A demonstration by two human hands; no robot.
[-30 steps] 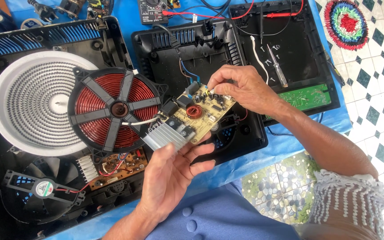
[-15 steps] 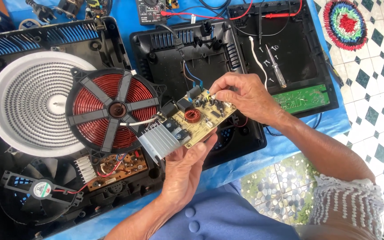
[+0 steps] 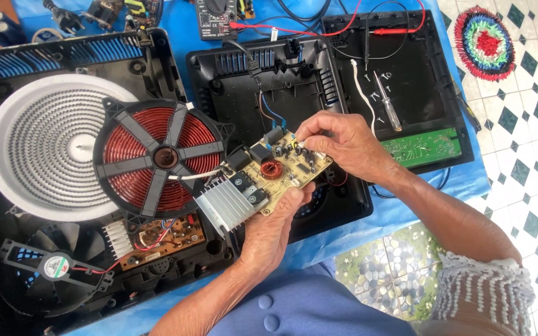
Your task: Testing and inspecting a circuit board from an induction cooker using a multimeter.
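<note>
My left hand [image 3: 270, 233] grips a tan circuit board [image 3: 268, 176] from below, by its near edge. The board carries a ribbed silver heat sink [image 3: 224, 207], a small copper ring coil and black parts. My right hand [image 3: 337, 144] rests on the board's far right end, fingertips pinching at small parts there. Blue and brown wires run from the board into the open black cooker base [image 3: 231, 93] beneath. A red copper induction coil [image 3: 160, 158] in a black spoked frame lies just left of the board.
A second opened cooker [image 3: 7, 62] on the left holds a white ribbed disc [image 3: 38, 146], a fan [image 3: 48, 267] and a brown board [image 3: 163, 238]. A screwdriver [image 3: 388, 102], loose screws and a green board [image 3: 423, 144] lie on a black panel. A multimeter [image 3: 214, 17] with red leads sits at the back.
My left hand has shifted its grip further under the board's near edge, and the board sits a little more level. My right hand stays at the board's far end.
</note>
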